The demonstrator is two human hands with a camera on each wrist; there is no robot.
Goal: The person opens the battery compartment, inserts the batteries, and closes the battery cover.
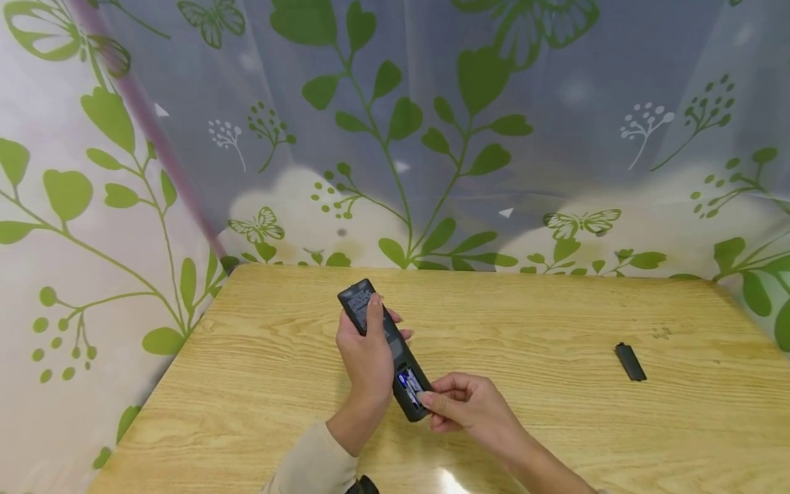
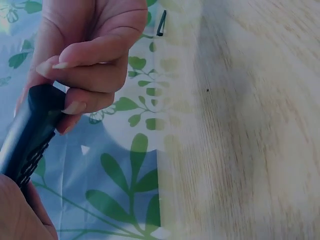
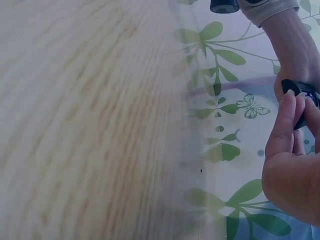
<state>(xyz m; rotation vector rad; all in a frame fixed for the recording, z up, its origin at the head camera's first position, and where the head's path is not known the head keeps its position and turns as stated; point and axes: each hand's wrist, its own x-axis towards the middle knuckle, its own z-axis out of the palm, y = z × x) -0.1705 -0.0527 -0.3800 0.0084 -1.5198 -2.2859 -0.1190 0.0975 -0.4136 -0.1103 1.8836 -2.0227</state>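
Note:
A black remote control (image 1: 395,343) is held back side up over the table, slanting down to the right. My left hand (image 1: 367,353) grips it around the middle, thumb along its back. In its uncovered compartment lie blue-and-silver batteries (image 1: 409,385). My right hand (image 1: 472,408) pinches the lower end, its thumb at the batteries' lower edge and its other fingers curled by the side. In the left wrist view the keypad side of the remote control (image 2: 30,135) shows. Fingers hide part of the remote control (image 3: 300,122) in the right wrist view.
A small black battery cover (image 1: 631,361) lies on the wooden table (image 1: 278,343), well to the right of my hands. Behind and to the left hangs a curtain (image 1: 395,171) with green leaves and butterflies. A dark object (image 1: 364,485) shows by my left sleeve.

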